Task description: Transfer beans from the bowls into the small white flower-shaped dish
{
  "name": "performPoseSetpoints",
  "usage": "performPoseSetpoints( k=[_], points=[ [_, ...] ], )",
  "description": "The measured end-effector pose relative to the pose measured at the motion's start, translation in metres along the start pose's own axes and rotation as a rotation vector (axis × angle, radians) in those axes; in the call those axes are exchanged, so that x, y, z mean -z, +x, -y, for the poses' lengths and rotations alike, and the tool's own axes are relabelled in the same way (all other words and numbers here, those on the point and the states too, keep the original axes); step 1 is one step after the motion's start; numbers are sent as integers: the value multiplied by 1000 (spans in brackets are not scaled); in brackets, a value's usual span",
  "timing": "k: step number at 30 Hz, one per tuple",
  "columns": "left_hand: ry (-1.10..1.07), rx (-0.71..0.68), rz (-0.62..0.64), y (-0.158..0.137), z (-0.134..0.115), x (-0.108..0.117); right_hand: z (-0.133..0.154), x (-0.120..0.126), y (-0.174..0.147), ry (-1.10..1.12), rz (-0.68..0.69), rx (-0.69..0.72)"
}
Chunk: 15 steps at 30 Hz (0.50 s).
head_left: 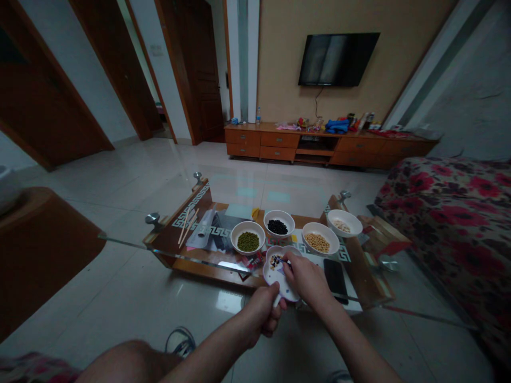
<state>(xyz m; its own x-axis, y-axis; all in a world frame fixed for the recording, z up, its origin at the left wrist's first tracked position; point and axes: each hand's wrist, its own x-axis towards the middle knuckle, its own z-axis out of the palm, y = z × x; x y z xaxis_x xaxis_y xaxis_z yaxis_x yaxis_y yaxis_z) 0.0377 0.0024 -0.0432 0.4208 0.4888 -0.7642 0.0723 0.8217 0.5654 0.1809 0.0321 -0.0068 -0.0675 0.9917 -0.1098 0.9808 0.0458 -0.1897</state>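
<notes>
Scalloped dish (273,276): w/ mixed beans (275,261), at table's (167,252) near edge, partly past it; any tilt & beans could roll onto floor.
L hand (261,314): clenched round dish handle (277,301); wrist twist might tip it.
R hand (306,277): fingertips down at beans; can't tell if they grasp anything. Hasty nudge could flick some out.
Phone (335,279): beside R wrist, twd table's near R corner; sleeveless forearm might bump it.
Bowls: green (247,227), black (279,214), yellow (319,227), farther in from near edge; stray reach could spill one.
</notes>
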Motion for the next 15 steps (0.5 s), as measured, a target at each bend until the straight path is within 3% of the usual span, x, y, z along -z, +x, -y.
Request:
performPoseSetpoints(
  k=[15],
  points=[
    [7,-9,15,3,2,2,-2,-2,0,-12,-3,13]
  ],
)
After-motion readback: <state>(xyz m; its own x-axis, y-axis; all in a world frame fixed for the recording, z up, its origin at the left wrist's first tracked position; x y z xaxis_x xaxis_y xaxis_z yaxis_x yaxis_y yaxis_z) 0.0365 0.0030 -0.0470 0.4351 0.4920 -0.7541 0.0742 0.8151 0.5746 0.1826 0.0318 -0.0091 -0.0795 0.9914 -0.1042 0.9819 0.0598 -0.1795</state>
